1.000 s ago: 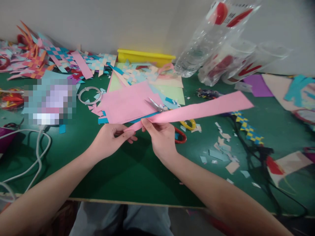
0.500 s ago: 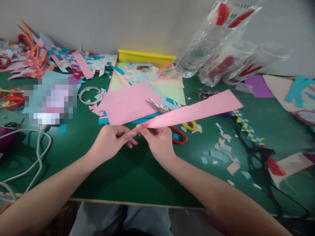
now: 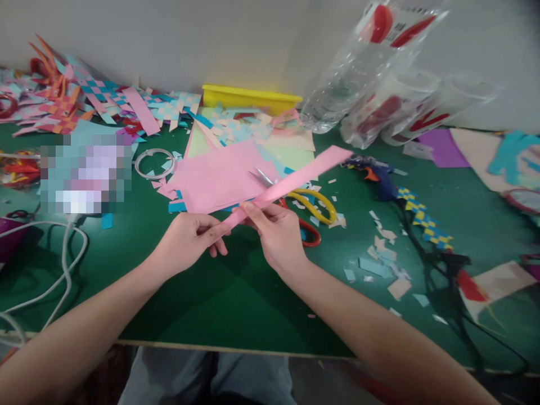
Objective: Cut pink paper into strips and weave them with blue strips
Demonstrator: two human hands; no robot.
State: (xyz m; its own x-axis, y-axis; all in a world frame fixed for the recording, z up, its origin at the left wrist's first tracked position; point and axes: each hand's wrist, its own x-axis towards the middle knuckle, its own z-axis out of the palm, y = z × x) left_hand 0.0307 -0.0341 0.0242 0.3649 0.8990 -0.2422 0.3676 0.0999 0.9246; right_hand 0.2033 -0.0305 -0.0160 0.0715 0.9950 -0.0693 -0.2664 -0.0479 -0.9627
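A long pink paper strip [image 3: 299,175] is stretched between my hands, folded narrow at its near end and wider toward its far right end. My left hand [image 3: 192,239] pinches the narrow end between thumb and fingers. Farther along, my right hand [image 3: 276,233] pinches the strip with thumb on top. Below the strip lie scissors with one yellow handle [image 3: 324,207] and one red handle [image 3: 311,233]; their blades rest on pink paper sheets [image 3: 219,174] behind my hands.
Paper scraps [image 3: 382,253] lie to the right. A ring of wire or tape [image 3: 154,163] and a blurred-out device [image 3: 90,174] with white cables [image 3: 67,253] are at left. Woven paper pieces [image 3: 93,93], a yellow tray [image 3: 253,97], a plastic bottle [image 3: 337,84] and cups stand along the wall.
My right hand has slid along the strip, away from my left hand. The strip's folded narrow part is longer, and its free end has swung up and to the left.
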